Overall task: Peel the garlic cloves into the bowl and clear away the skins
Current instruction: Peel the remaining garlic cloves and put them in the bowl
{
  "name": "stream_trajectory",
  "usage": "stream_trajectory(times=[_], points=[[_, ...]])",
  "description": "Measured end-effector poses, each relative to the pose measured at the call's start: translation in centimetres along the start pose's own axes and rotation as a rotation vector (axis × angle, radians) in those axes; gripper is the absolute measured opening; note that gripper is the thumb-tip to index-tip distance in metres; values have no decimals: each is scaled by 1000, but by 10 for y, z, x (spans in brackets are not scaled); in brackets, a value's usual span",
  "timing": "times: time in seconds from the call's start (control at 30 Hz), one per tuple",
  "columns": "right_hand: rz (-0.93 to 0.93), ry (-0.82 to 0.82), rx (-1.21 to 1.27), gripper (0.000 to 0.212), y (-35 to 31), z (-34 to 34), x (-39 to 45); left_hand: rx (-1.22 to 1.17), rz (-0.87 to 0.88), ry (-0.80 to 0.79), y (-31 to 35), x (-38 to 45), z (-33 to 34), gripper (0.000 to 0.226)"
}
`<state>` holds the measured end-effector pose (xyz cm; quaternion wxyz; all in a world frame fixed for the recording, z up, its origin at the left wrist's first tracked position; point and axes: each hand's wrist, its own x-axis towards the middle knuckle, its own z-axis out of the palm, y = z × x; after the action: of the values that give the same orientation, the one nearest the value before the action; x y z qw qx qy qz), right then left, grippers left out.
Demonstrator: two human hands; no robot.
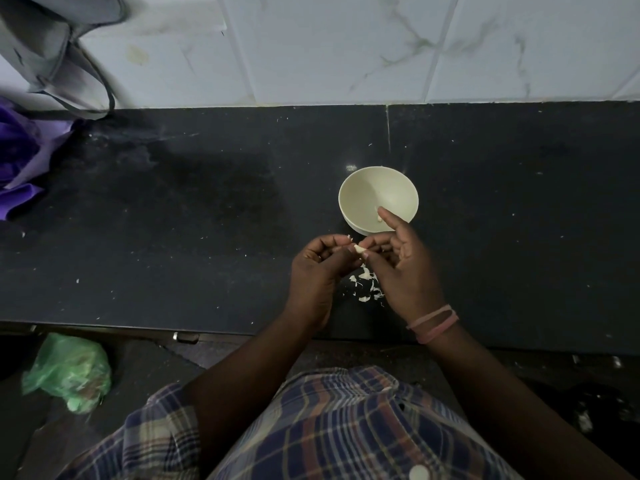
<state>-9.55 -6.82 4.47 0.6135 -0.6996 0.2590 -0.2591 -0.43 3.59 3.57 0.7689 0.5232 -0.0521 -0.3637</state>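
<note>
A: What's nearest?

B: A plaid shirt (332, 427), and down on the floor off the tabletop's near-left edge a green plastic bag (69, 372).

A: And the hands?

B: Both are over the tabletop (173, 220) close to its near edge. The left hand (317, 268) has its grip curled around a garlic clove (463, 249)... rather, the garlic clove (360, 250) sits between the two hands, pinched by the left fingertips. The right hand (401, 268) pinches it too with thumb and forefinger, its other fingers loosely spread; pink bands (434, 323) circle that wrist.

A: Any skins?

B: A small scatter of white skins (367, 284) lies on the tabletop right under the hands.

A: Where's the bowl?

B: The pale bowl (367, 188) stands just beyond the hands, near the middle; the right fingertips overlap its near rim. A small pale bit lies inside, partly hidden.

A: Farther back?

B: At the far-left corner, purple cloth (20, 150) and a grey bag (52, 50) against the white tiled wall (346, 46).
</note>
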Motion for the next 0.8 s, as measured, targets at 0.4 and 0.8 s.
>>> stream_trajectory(times=[0.4,0.8], points=[[76,1,-43,69,0,-6,0,216,-17,-3,1,3,-2,8],[98,-23,17,64,-1,-13,2,167,-100,-79,0,4,3,8]])
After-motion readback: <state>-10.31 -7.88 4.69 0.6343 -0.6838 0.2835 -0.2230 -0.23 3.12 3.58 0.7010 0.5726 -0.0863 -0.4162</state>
